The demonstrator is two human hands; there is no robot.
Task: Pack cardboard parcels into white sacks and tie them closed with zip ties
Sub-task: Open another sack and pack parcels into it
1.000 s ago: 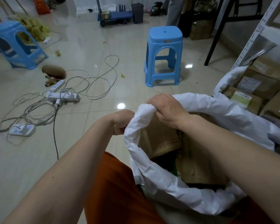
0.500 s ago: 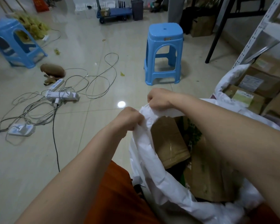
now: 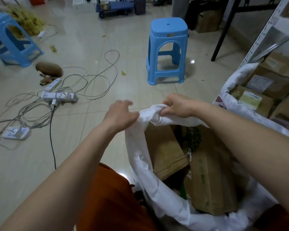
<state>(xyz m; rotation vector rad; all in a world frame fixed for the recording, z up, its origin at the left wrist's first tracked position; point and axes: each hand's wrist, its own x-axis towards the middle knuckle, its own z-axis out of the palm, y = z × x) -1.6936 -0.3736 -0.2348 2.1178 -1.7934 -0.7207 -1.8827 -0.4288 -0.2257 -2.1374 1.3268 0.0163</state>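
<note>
Sack: the white sack [image 3: 141, 157] stands open in the lower right of the frame, its far rim bunched at centre.
Right hand: the right hand [image 3: 178, 105] has its fingers [image 3: 167, 112] curled round the bunched rim, clenching the fabric.
Left hand: the left hand [image 3: 122, 114] lies just left of the bunch, fingers loosely spread, released; thumb side touches the fabric edge.
Parcels: cardboard parcels [image 3: 165, 152] sit inside the sack, below both hands.
Change: half a second ago the left hand gripped the rim; now it has let go, and the right hand has gathered more fabric.
Floor: a blue stool [image 3: 167, 52] stands at upper centre.
</note>
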